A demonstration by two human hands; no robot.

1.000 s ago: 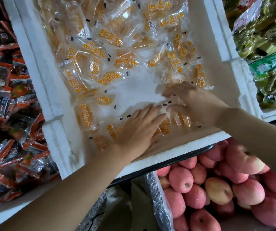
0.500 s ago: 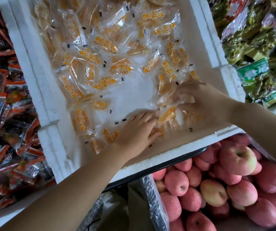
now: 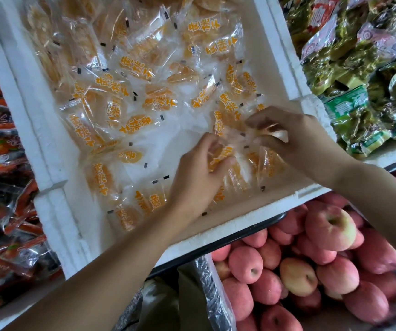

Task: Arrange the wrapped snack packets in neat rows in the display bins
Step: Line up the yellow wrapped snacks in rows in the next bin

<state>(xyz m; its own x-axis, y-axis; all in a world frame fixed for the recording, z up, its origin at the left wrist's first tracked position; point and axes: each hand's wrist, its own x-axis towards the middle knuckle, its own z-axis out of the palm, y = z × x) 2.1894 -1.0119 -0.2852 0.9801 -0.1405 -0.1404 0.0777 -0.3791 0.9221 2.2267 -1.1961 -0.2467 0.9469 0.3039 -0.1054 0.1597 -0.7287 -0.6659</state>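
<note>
Packets lie loose in the white foam bin — flat, at every angle, overlapping toward the far end, with bare floor showing mid-bin. No rows visible, so I'd call the job early.

Left hand: fingers curled round one orange packet near the front of the bin. Right hand: fingertips pinching clear wrapper just beside it, toward the right wall. It's blurred there, so I can't tell if that's one packet or two.

Handling, judged from looks:
- Light and small: clear crinkly film over a soft, flat orange piece.
- The film looks slick. Packets will likely slide over each other and over the foam, so a row probably won't hold unless it leans on a wall or a neighbour.
- Wrapper ends look floppy. Lifted by an end seal, a packet would dangle and twist.
- Better to take it across the filled middle, thumb on one face and fingers on the other, then lay it flat, print up.
- Contents probably squash, so use light pressure.
- The foam walls likely dent, so don't jam packets in.

Sensible start: build the first row against the near wall and push the loose ones back.

Neighbours — apples below the front edge, green packs to the right, dark packs to the left. Neither hand touches them.
</note>
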